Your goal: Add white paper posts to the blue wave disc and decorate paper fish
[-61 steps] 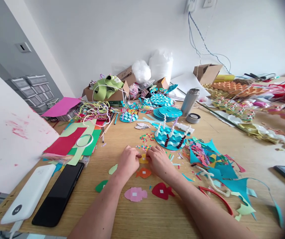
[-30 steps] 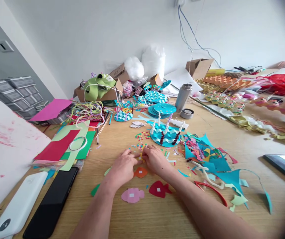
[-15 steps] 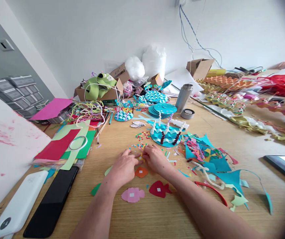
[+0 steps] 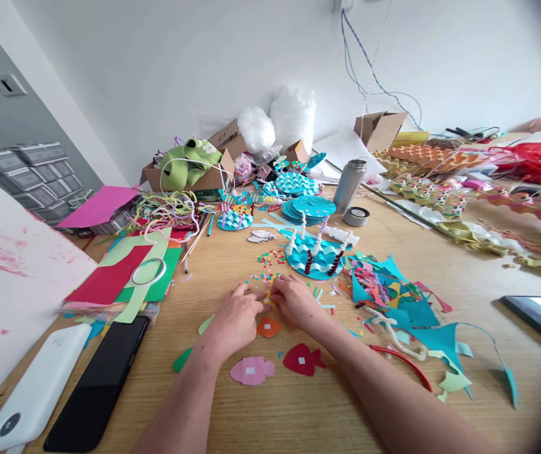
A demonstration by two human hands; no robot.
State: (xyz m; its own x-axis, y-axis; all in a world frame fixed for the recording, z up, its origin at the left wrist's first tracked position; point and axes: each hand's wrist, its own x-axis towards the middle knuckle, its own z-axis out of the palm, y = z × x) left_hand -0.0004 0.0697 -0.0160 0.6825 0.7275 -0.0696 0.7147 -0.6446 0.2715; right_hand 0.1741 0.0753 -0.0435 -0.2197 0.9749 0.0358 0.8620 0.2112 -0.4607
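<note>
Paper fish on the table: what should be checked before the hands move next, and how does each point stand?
1. Red fish bears a white square: ok.
2. Pink fish bears one: ok.
3. Orange fish bears one: ok.
4. Yellow piece uncovered, between left hand and right hand: not ok, partly hidden.
5. Dark green piece bears a square: cannot tell, left forearm overlaps it.
6. No paper bits beyond the hands: not ok, several scattered.

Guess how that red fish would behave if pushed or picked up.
Looking paper-thin, the red fish would probably feel light and bend easily. Its narrow tail base might crease first. Lying flat, it would likely slide, not tip.
</note>
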